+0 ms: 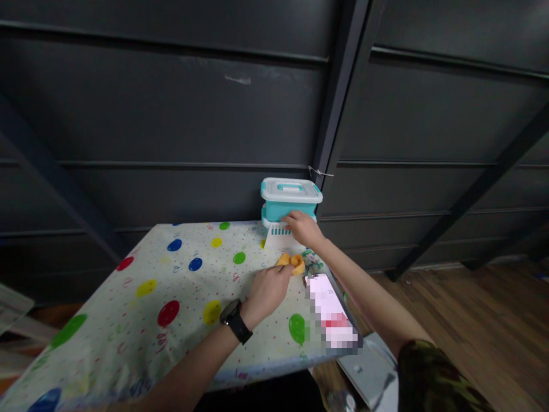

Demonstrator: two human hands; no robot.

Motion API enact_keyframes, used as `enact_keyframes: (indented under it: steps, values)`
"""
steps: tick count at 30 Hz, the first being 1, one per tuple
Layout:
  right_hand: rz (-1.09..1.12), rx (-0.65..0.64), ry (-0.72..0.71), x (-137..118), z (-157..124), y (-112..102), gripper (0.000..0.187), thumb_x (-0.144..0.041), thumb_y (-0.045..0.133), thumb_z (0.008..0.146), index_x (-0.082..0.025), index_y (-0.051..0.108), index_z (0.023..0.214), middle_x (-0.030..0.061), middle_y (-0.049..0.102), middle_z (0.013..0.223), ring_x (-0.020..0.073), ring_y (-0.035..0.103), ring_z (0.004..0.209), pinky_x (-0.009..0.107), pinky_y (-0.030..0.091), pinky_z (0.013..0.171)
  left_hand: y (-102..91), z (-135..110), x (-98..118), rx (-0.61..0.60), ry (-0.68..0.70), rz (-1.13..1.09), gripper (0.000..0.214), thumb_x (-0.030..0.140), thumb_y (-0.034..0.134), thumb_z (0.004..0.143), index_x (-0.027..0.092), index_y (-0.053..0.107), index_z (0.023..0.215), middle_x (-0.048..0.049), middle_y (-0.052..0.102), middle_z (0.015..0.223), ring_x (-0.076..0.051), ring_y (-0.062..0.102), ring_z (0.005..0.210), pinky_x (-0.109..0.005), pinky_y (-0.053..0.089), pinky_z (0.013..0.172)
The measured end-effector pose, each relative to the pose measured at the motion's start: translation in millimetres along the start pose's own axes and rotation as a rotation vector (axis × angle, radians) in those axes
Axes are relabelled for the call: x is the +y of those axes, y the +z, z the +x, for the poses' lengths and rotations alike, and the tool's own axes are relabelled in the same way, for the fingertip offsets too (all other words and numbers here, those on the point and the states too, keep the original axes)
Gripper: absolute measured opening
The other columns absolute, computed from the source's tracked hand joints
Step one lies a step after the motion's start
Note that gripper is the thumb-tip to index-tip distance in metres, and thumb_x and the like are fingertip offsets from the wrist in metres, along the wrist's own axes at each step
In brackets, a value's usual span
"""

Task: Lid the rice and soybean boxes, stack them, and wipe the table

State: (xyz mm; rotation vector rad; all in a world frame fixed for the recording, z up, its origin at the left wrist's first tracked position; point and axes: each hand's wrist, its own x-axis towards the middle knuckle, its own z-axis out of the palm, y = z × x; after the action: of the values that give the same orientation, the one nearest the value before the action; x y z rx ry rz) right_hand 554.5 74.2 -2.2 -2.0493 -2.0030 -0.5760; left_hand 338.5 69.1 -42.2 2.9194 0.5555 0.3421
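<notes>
My left hand (pixel 269 292), with a black watch on its wrist, pinches a small crumpled orange cloth (pixel 297 263) at the table's right side. Farther back, the fingers of my right hand (pixel 303 229) are curled against the upper front of a white slotted basket (pixel 274 239). My right hand hides part of that basket's front. On top of the basket rests a teal box (pixel 278 209) with a white lid (pixel 277 189) and a teal handle. Close to the cloth lies a small green patterned item (pixel 313 258), partly hidden by my right forearm.
A phone (pixel 330 309) with a lit screen lies near the right edge of the table, which has a balloon-print cover (pixel 189 320). Behind the table stands a dark panelled wall (pixel 193 114). Below on the right, a grey flat object (pixel 371 369) sits above the wooden floor (pixel 480 309).
</notes>
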Motion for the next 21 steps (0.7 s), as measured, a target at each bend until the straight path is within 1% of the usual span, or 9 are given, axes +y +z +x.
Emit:
enact_keyframes:
  steps: [2,4,9,12,14,16,18,20,21]
  values:
    - [-0.033,-0.002,-0.004,0,-1,0,0.031,-0.015,0.046,0.098,-0.019,0.071,0.116,0.0111,0.067,0.107,0.0257,0.056,0.102,0.034,0.041,0.087,-1.3,2,-6,0.047,-0.082,-0.057,0.031,0.024,0.027,0.102,0.019,0.053,0.12,-0.0098,0.074,0.09,-0.024,0.07,0.075,-0.03,0.045,0.06]
    - [-0.026,0.001,0.008,1,-2,2,0.03,-0.017,0.047,0.098,-0.019,0.073,0.113,0.0112,0.068,0.104,0.0258,0.056,0.1,0.034,0.041,0.085,-2.5,4,-12,0.085,-0.155,-0.153,0.031,0.028,0.025,0.103,0.018,0.05,0.118,-0.009,0.072,0.083,-0.024,0.069,0.072,-0.029,0.042,0.058]
    - [0.076,0.035,0.039,7,-2,8,0.029,-0.017,0.048,0.098,-0.02,0.077,0.105,0.0093,0.071,0.101,0.0239,0.057,0.097,0.032,0.043,0.084,-4.1,4,-24,0.135,-0.207,-0.341,0.02,0.028,0.031,0.101,0.021,0.049,0.106,-0.0068,0.067,0.081,-0.023,0.067,0.075,-0.029,0.042,0.064]
    - [0.094,0.046,0.047,6,-5,6,0.031,-0.016,0.048,0.098,-0.02,0.077,0.105,0.0095,0.072,0.105,0.0254,0.057,0.101,0.035,0.045,0.088,-2.8,4,-31,0.218,-0.243,-0.569,0.012,0.028,0.036,0.098,0.023,0.047,0.1,-0.0042,0.062,0.08,-0.022,0.065,0.075,-0.03,0.043,0.067]
    - [0.159,0.098,0.055,0,-8,0,0.03,-0.018,0.048,0.098,-0.02,0.077,0.107,0.0108,0.071,0.113,0.0272,0.057,0.108,0.038,0.045,0.094,-2.5,5,-37,0.28,-0.281,-0.702,0.01,0.03,0.036,0.097,0.024,0.043,0.097,-0.0022,0.058,0.079,-0.02,0.062,0.074,-0.03,0.045,0.068]
    - [0.34,0.176,0.078,-12,-12,-9,0.027,-0.025,0.052,0.098,-0.02,0.075,0.111,0.0116,0.07,0.12,0.028,0.056,0.115,0.041,0.043,0.101,-5.1,7,-43,0.323,-0.307,-0.795,0.012,0.032,0.031,0.097,0.024,0.04,0.096,-0.0016,0.056,0.082,-0.018,0.061,0.075,-0.029,0.048,0.068]
    - [0.657,0.166,0.087,-28,-16,-17,0.033,-0.035,0.058,0.096,-0.021,0.068,0.123,0.0112,0.067,0.128,0.0268,0.057,0.119,0.042,0.044,0.103,-11.9,7,-48,0.357,-0.315,-0.896,0.013,0.033,0.029,0.097,0.024,0.039,0.097,-0.002,0.056,0.09,-0.016,0.062,0.08,-0.028,0.051,0.069]
    - [1.024,0.025,0.09,-44,-20,-21,0.048,-0.042,0.067,0.088,-0.023,0.061,0.132,0.0098,0.066,0.129,0.0251,0.062,0.115,0.04,0.05,0.097,-22.3,3,-53,0.393,-0.313,-1.059,0.014,0.034,0.032,0.096,0.024,0.041,0.099,-0.0021,0.057,0.095,-0.015,0.062,0.083,-0.027,0.053,0.072]
    - [1.178,-0.078,0.1,-51,-21,-22,0.052,-0.043,0.072,0.083,-0.023,0.06,0.13,0.0092,0.068,0.126,0.0247,0.065,0.11,0.039,0.052,0.091,-28.4,0,-54,0.412,-0.316,-1.158,0.015,0.036,0.036,0.095,0.024,0.042,0.101,-0.0018,0.058,0.096,-0.015,0.062,0.084,-0.027,0.053,0.072]
